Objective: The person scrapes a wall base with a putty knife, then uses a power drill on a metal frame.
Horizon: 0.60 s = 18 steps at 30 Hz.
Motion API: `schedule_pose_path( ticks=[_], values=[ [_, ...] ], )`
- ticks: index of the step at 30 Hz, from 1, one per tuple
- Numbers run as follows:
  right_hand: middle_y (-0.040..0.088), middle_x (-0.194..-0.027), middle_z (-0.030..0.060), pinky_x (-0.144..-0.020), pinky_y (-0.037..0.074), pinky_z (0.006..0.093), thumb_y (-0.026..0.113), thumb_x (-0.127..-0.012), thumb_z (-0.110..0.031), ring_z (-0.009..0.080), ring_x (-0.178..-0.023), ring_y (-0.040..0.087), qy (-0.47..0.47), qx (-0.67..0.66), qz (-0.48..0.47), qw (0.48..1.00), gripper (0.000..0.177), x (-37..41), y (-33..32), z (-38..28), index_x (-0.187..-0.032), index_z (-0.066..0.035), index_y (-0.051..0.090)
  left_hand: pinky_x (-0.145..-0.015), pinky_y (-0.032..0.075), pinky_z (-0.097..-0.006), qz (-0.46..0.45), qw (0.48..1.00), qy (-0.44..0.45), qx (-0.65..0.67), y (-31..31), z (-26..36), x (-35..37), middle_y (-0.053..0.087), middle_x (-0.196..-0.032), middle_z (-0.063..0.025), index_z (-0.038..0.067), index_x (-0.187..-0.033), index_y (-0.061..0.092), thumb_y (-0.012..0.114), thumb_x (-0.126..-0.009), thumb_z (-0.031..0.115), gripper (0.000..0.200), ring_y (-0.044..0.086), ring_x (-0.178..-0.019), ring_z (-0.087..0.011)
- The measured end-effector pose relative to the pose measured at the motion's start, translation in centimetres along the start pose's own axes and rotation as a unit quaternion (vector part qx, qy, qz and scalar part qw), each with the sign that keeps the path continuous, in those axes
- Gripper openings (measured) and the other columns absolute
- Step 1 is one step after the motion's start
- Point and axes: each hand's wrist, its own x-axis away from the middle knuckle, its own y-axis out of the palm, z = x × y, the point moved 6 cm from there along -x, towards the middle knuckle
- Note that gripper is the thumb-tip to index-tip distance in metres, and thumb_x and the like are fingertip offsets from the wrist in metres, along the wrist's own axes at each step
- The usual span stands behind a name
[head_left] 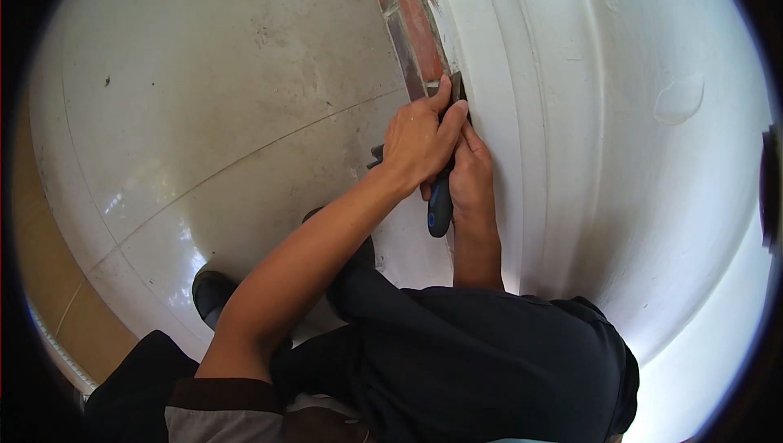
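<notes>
Both my hands hold one scraper with a black and blue handle. Its dark blade presses where the white ribbed wall meets a red brick strip. My left hand lies on top, thumb stretched up toward the blade. My right hand grips the handle from the wall side, partly hidden under the left. The blue end of the handle sticks out below both hands.
A white tiled floor with thin grout lines spreads to the left. My dark trousers and a black shoe fill the lower part. A tan surface borders the floor at far left.
</notes>
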Motion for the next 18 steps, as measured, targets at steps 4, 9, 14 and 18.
schedule_pose_path(
  ticks=[4,9,14,18],
  values=[
    [0.059,-0.072,0.0067,-0.036,0.045,0.0297,0.039,-0.108,-0.028,0.0143,-0.044,0.052,0.027,0.034,-0.006,0.999,0.04,-1.0,0.8,-0.6,-0.132,-0.002,0.056,-0.088,0.05,-0.0424,-0.039,0.997,-0.046,0.038,-1.0,0.3,-1.4,0.068,-0.089,-0.0297,0.003,-0.138,0.056,0.052,-0.094,0.043,0.059,0.068,-0.09,-0.0407],
    [0.055,-0.062,0.005,-0.036,0.044,0.0295,0.04,-0.107,-0.029,0.0142,-0.042,0.051,0.013,0.011,0.006,1.0,0.037,-0.1,0.7,-0.7,-0.124,-0.003,0.06,-0.084,0.051,-0.0451,0.008,1.0,0.014,0.004,-0.6,0.6,-0.7,0.067,-0.084,-0.0302,0.001,-0.137,0.057,0.05,-0.094,0.043,0.06,0.068,-0.089,-0.042],
    [0.056,-0.063,0.0057,-0.035,0.042,0.0302,0.039,-0.107,-0.029,0.0145,-0.045,0.052,-0.006,0.053,0.004,0.999,0.038,-1.6,1.9,-1.4,-0.125,-0.002,0.06,-0.085,0.05,-0.0479,-0.071,0.994,-0.066,0.058,-1.9,0.6,-2.1,0.066,-0.09,-0.0335,0.001,-0.134,0.059,0.049,-0.094,0.042,0.058,0.066,-0.092,-0.0469],
    [0.056,-0.062,0.006,-0.037,0.042,0.0311,0.042,-0.107,-0.031,0.0152,-0.045,0.053,-0.014,0.018,0.02,1.0,0.036,0.1,1.1,-0.8,-0.122,-0.004,0.062,-0.083,0.053,-0.0378,-0.009,0.999,0.03,-0.012,-0.7,0.2,-0.9,0.068,-0.088,-0.0307,0.0,-0.138,0.054,0.054,-0.096,0.042,0.06,0.072,-0.084,-0.0354]
  ],
)
